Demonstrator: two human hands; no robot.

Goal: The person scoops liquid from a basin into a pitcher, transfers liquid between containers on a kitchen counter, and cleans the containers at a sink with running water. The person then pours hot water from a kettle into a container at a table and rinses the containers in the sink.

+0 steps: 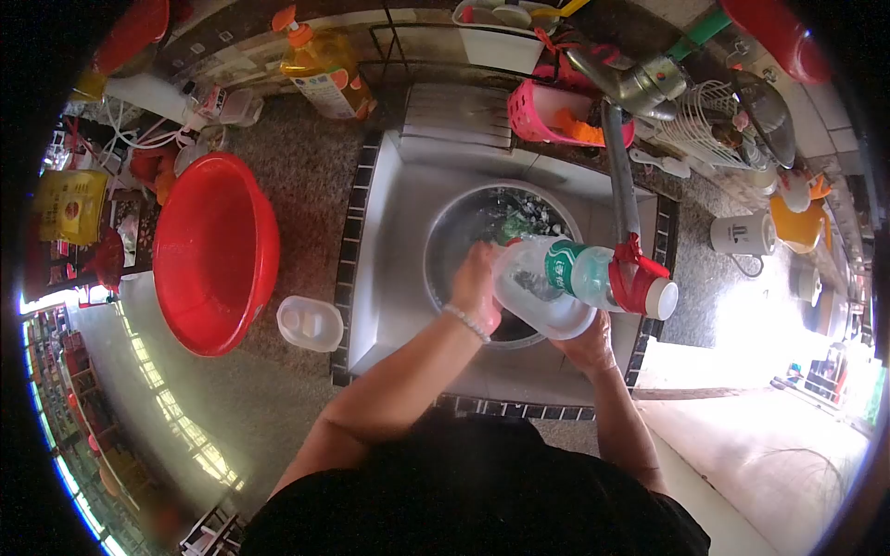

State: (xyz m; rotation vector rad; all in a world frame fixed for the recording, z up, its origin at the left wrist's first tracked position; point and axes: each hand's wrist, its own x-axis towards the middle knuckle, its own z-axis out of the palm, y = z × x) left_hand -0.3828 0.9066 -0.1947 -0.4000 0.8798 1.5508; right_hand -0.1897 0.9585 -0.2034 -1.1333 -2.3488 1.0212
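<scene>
A translucent white container [559, 320] is tilted between my two hands over a round metal basin [436, 232] in the sink. My left hand [476, 285] is closed at the container's left side. From below right, my right hand [591, 345] grips its lower edge, with the fingers mostly hidden under it. A clear plastic bottle with a green label [562, 266] lies above the container, tied with red cloth [633, 278] near the end of the metal tap [619, 176]. Water and green leafy bits [519, 222] show in the basin.
Left of the sink [377, 222] are a large red basin [218, 255] and a small clear box [310, 323]. Behind stand an orange-capped soap bottle [324, 79] and a pink basket [527, 111]. A white mug [742, 234] and a wire rack [709, 120] are at the right.
</scene>
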